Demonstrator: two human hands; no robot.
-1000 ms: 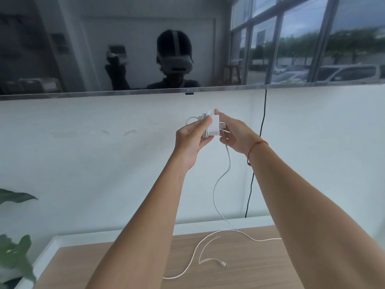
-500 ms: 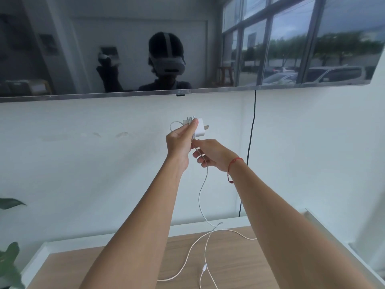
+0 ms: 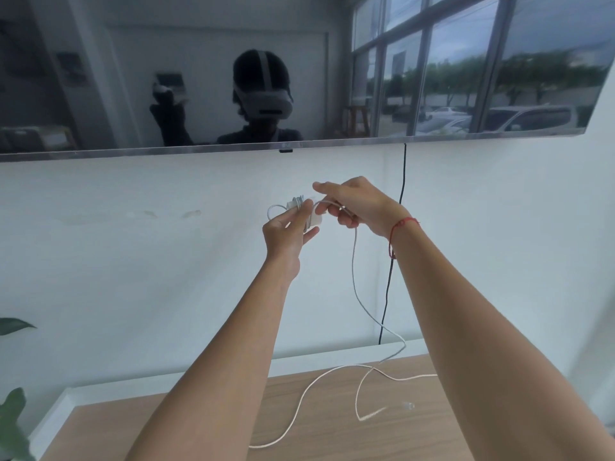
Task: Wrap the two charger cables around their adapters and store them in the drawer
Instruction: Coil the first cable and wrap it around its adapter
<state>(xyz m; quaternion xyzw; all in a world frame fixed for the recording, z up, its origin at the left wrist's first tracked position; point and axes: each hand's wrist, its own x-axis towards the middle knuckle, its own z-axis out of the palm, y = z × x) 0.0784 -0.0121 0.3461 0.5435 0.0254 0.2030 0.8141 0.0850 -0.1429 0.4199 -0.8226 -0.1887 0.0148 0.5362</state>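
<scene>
Adapter (image 3: 307, 217) is mostly hidden behind fingers and blurry – left hand (image 3: 286, 232) grips it around centre frame, right hand (image 3: 357, 206) at its 3 o'clock pinches the cable (image 3: 354, 277), whose slack trails onto the bench (image 3: 206, 407) toward 5 o'clock.

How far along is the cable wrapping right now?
Done: a few turns already sit around the white adapter in the left hand. In hand: the right hand guides the white cable for another turn. Left: the slack trailing onto the wooden top, plus the second charger and drawer, neither in view.
</scene>
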